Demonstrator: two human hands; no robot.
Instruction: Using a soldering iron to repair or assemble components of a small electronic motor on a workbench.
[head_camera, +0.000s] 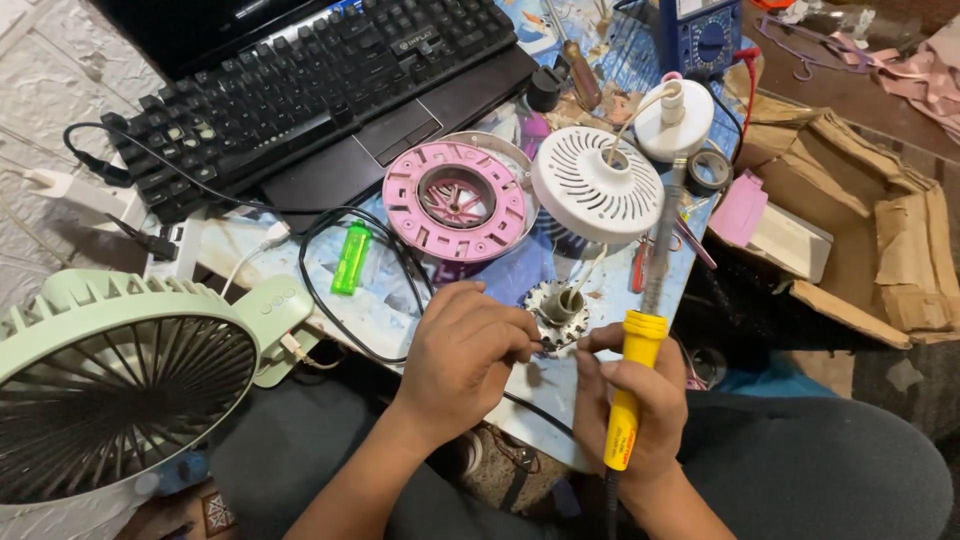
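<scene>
— Right hand (630, 400) sits nearest me, closed round the yellow handle of my soldering iron (632, 385), shaft pointing up and away over the table.

— And the left?

— My left hand (465, 355) is curled, fingertips pinching at the edge of the little board (556, 312). It's a small round circuit piece with toothed edges and a grey stub in its middle, lying on the table (390, 315) just ahead of both hands. Whether I'm pinching a wire or the board's rim itself, I cannot tell.

— How does it handle?

— Light and stiff, I judge, but fragile. It would skid if nudged, so I pin it by the rim, away from the joints. A white wire (585, 270) runs from it up to the white vented cover (597, 185), and I reckon a tug there could tear it loose.

— The iron?

— Handle only; I treat the metal shaft as hot.

— What's around it?

— Pink ring (455, 200) left of the cover, green lighter (351, 258) beside a black cable (330, 300), keyboard (300, 85) beyond, and a pale green fan (120, 390) by my left knee.
</scene>
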